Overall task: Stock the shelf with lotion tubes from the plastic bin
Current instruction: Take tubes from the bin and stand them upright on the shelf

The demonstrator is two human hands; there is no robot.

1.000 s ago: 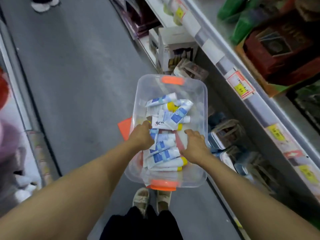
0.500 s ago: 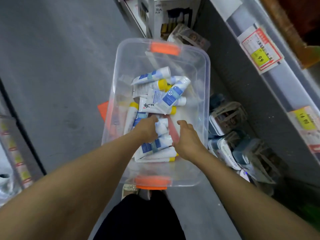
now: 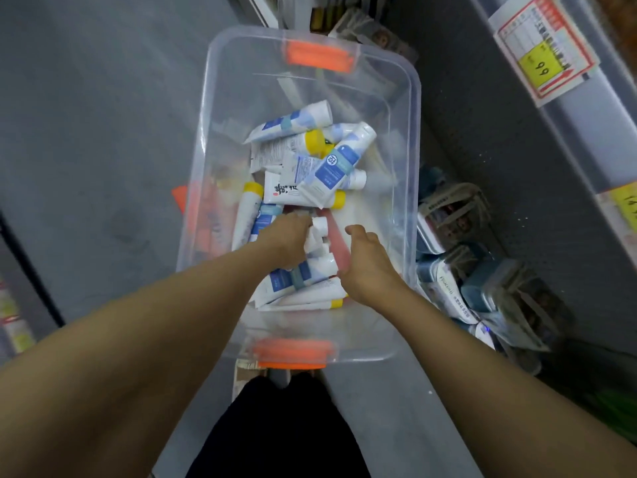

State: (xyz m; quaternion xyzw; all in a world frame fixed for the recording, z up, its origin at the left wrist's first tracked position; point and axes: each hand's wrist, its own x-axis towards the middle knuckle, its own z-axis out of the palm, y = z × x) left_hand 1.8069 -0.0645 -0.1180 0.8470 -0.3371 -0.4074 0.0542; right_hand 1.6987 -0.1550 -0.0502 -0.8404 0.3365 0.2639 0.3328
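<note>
A clear plastic bin [image 3: 220,139] with orange handles stands on the grey floor below me. Several white and blue lotion tubes [image 3: 324,167] with yellow or white caps lie jumbled inside it. My left hand [image 3: 284,241] reaches into the near half of the bin and grips a few white-capped tubes [image 3: 319,232]. My right hand [image 3: 367,267] is just to the right of it, thumb raised, fingers curled round the ends of the same cluster of tubes [image 3: 300,277]. The fingertips of both hands are hidden.
The bottom shelf [image 3: 517,160] to the right of the bin holds wrapped packs [image 3: 448,215] right beside the bin's wall. A shelf edge above carries a price tag [image 3: 544,53]. An orange lid corner [image 3: 180,196] sticks out left of the bin. My black trousers [image 3: 282,429] are below.
The camera has dropped closer to the bin. Both hands have moved deeper among the tubes and drawn together around a cluster at the near end.
</note>
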